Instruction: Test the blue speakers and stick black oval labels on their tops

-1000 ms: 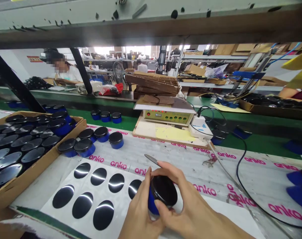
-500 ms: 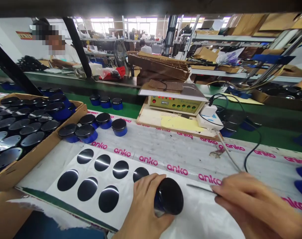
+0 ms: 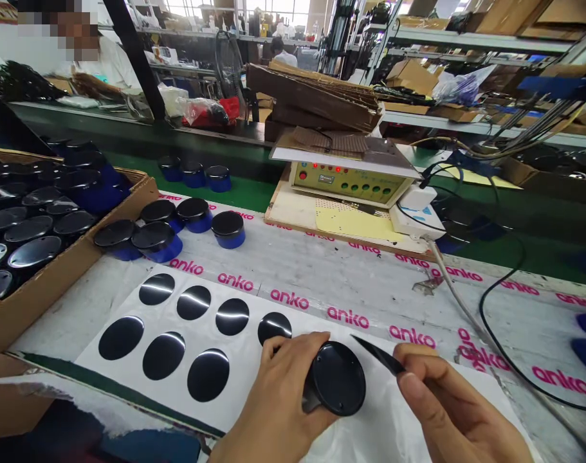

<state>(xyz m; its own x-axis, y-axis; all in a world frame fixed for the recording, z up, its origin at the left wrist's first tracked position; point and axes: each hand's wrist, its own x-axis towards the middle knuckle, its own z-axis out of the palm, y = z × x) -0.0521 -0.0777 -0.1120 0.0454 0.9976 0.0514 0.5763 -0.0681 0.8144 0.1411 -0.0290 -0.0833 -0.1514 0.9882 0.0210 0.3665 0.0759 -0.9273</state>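
Note:
My left hand (image 3: 285, 392) is wrapped round a round black-topped part (image 3: 339, 379), its flat face tilted up toward me with small holes near the rim. Between the thumb and fingers of my right hand (image 3: 435, 392) is a thin black disc (image 3: 377, 354), seen nearly edge-on, just right of the part and apart from it. A white sheet (image 3: 128, 292) with several round black stickers (image 3: 208, 375) lies left of my left hand, and one sticker sits just behind my fingers.
A cardboard box (image 3: 143, 193) of black-topped parts stands at the left. Several blue-sided parts (image 3: 228, 229) sit near it. Behind are a control box (image 3: 345, 183), a white power strip (image 3: 418, 212) and a black cable (image 3: 505, 350). A person (image 3: 114, 64) is at the back left.
The view has shifted slightly. The held part's face has turned and its small holes now show. The black disc in my right hand has tilted, showing more of its surface.

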